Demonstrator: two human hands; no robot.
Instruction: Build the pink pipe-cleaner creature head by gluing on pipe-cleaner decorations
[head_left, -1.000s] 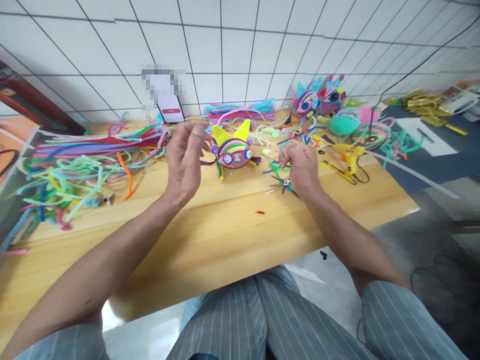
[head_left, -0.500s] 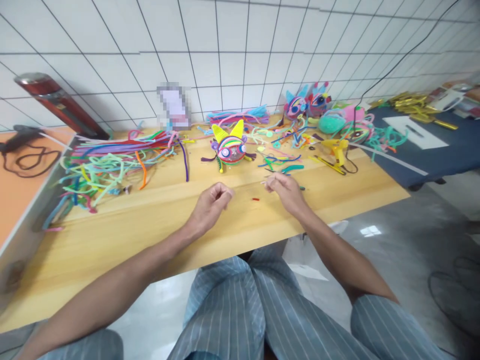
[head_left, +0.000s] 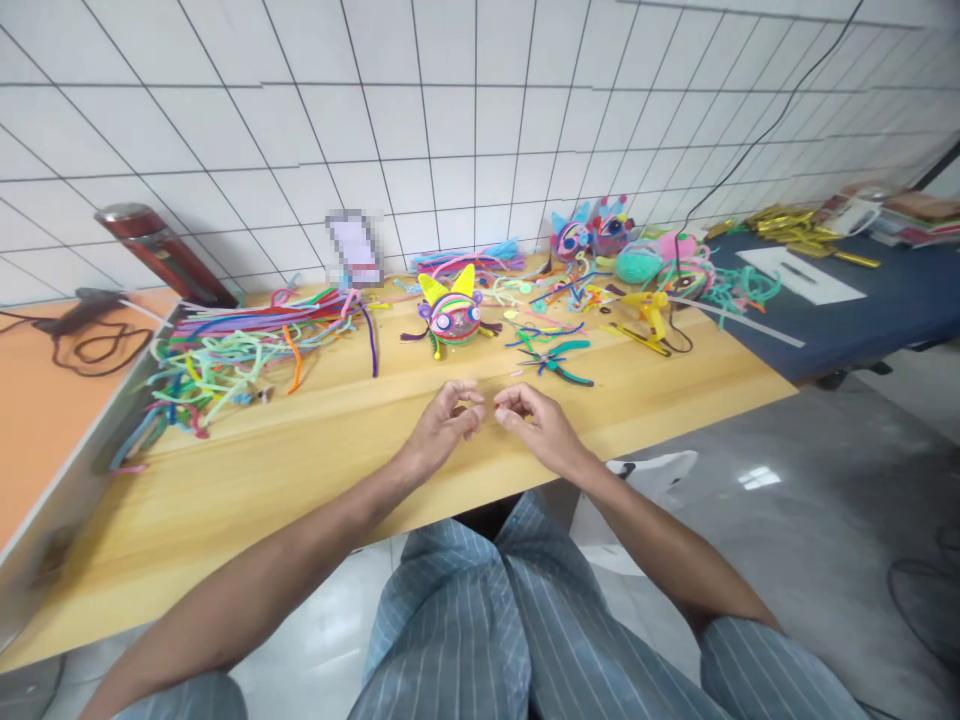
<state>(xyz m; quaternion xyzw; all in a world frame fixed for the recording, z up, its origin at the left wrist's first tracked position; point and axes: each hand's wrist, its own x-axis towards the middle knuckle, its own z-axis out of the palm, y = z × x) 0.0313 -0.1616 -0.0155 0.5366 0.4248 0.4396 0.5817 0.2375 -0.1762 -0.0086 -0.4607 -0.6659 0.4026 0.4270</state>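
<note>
My right hand [head_left: 541, 430] is pinched at the fingertips, with a tiny red piece [head_left: 496, 407] just showing there. Facing it, my left hand [head_left: 444, 428] hovers over the wooden table [head_left: 300, 480], fingers curled but apart, and nothing shows in them. Beyond the hands stands a round figure [head_left: 454, 322] with yellow pointed ears, big ringed eyes and tassels at its sides. Teal-handled pliers [head_left: 559, 362] lie with their jaws apart, past my right hand, beside short pipe cleaner scraps [head_left: 551, 332].
At left, pipe cleaners [head_left: 217, 355] are heaped near a dark red flask [head_left: 165, 255]. A yellow glue gun [head_left: 651, 315] lies at right with its cord. Two similar figures [head_left: 574, 238] stand by the tiled wall. A blue-covered surface [head_left: 817, 325] adjoins the table at right.
The red piece lay on the table between my hands and now is at my right fingertips. Both hands have come closer together, and my right hand has moved clear of the pliers.
</note>
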